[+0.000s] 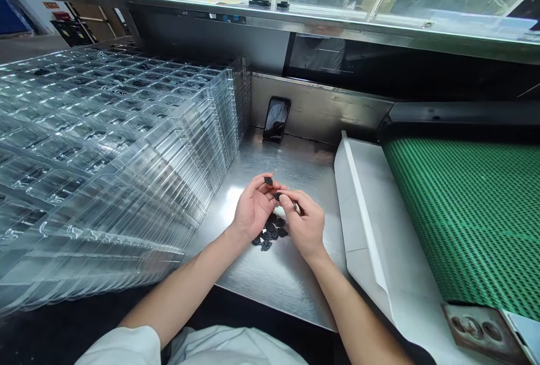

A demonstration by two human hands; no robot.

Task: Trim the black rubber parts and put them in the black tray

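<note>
My left hand (254,207), palm up, pinches a small black round part (269,181) between thumb and forefinger. My right hand (304,221) is closed, with thumb and forefinger pinching another small black part (277,197) by the left fingertips. Something dark also shows between the curled right fingers, too small to name. Below both hands, a loose pile of small black wheel-like parts (266,235) with cut-outs lies on the metal work surface (270,283). My right hand partly covers the pile.
To the left rises a tall stack of clear plastic trays (211,123), with dark parts in some pockets. A phone (277,120) leans against the back metal wall. On the right, a white chute (367,207) borders a green conveyor belt (468,202). A metal-edged shelf (320,23) overhangs the back.
</note>
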